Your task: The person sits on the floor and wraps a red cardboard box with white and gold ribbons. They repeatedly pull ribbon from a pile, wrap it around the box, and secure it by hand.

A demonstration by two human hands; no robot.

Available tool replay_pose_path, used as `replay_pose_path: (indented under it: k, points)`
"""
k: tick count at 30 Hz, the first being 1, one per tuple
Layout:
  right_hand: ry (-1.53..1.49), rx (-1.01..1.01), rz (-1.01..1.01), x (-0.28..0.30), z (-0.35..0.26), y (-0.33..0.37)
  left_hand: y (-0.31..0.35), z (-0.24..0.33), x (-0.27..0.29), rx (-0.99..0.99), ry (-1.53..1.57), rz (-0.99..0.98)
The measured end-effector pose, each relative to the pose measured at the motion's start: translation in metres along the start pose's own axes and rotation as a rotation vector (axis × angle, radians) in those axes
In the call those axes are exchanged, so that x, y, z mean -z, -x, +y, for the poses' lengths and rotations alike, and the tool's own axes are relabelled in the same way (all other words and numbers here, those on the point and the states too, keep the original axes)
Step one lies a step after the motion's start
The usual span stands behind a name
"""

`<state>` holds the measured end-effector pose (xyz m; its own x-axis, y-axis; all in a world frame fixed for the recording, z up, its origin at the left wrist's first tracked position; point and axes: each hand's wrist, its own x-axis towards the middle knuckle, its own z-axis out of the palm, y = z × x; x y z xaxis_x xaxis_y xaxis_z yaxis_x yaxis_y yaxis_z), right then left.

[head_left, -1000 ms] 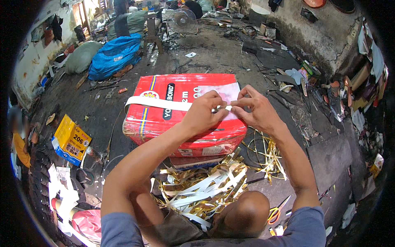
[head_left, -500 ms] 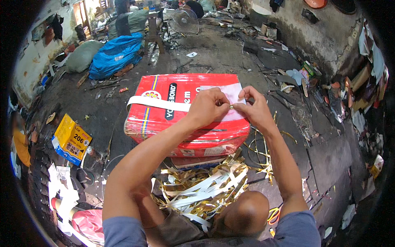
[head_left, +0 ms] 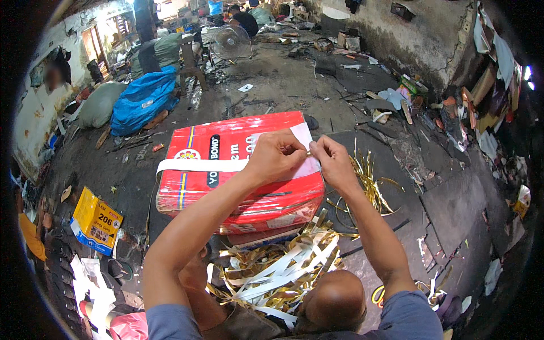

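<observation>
Over the right part of a red carton (head_left: 207, 195) wrapped in clear film, my two hands work close together. My left hand (head_left: 276, 157) is closed in a pinch, and a white strip (head_left: 204, 165) runs across the carton's top to it from the left edge. My right hand (head_left: 334, 161) pinches beside it. Between their fingertips shows a small gold bit (head_left: 309, 152), which looks like part of the strip; the fingers hide most of it. Under my hands lies a pale pink sheet (head_left: 304, 168).
Below the carton lies a heap of gold and white strips (head_left: 283, 266), with more gold strips (head_left: 365, 175) at its right. A yellow box (head_left: 97, 221) stands left. Farther off are a blue sack (head_left: 144, 99), a fan (head_left: 231, 42) and a seated person (head_left: 245, 21). Scraps litter the floor.
The view has shifted, so the carton sits lower and further left in it. My hands stay together over the pink sheet, and my right fingers have drawn in from a raised, spread pose.
</observation>
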<state>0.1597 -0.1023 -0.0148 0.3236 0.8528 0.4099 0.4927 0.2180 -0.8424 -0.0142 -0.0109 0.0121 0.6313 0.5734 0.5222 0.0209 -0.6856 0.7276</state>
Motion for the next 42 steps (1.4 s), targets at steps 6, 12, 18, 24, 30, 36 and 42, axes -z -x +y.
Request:
replay_pose_path:
  k: [6,12,18,24,30,36,42]
  points:
    - [-0.824,-0.536,-0.011,-0.008,-0.012,0.015,0.003,-0.003,-0.008,-0.016,0.085,0.050]
    - [-0.980,-0.662,0.035,-0.006,0.002,0.019,-0.008,-0.004,-0.016,-0.019,0.072,0.005]
    - [-0.698,-0.717,-0.075,0.027,-0.023,-0.002,-0.007,-0.001,-0.015,-0.038,0.105,0.031]
    - [0.464,-0.184,0.003,0.003,-0.002,-0.061,-0.007,-0.010,-0.017,-0.067,0.062,0.039]
    - [0.102,-0.230,0.131,-0.017,0.034,-0.038,-0.005,-0.008,-0.017,0.056,0.180,-0.006]
    - [0.080,-0.261,0.176,-0.044,0.134,0.000,-0.008,-0.008,-0.017,0.082,0.220,-0.006]
    - [-0.070,-0.343,0.190,-0.065,0.165,0.035,-0.009,-0.003,-0.016,0.005,0.082,0.030]
